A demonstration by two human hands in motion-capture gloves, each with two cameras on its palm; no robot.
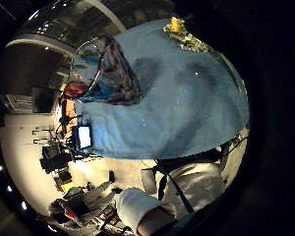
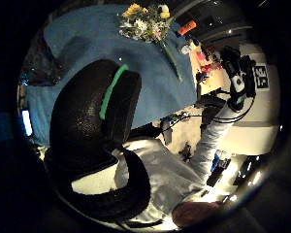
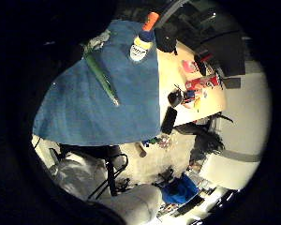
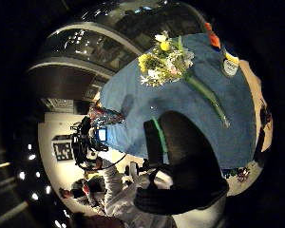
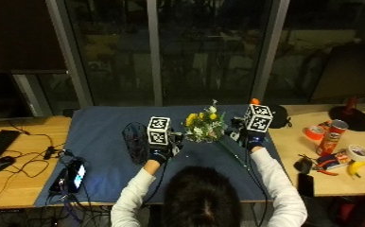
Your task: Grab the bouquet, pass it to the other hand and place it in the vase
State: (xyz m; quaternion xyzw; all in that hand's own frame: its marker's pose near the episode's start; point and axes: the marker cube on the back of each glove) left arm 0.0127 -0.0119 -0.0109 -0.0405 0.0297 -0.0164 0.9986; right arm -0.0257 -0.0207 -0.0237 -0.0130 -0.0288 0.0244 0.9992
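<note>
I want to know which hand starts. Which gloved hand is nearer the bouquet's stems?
The right hand: the bouquet lies on the blue cloth with its stems running toward that side, while the left hand is beside the vase.

Blue cloth covers the light wood table. Bouquet: yellow and white blooms, green leaves and stems. Vase reads dark in the outside view. Both gloves black: left hand, right hand; sleeves white. Bottle has an orange cap. On the wood at right: red can, orange tape roll, white tape roll, yellow banana. Black mouse at left.
</note>
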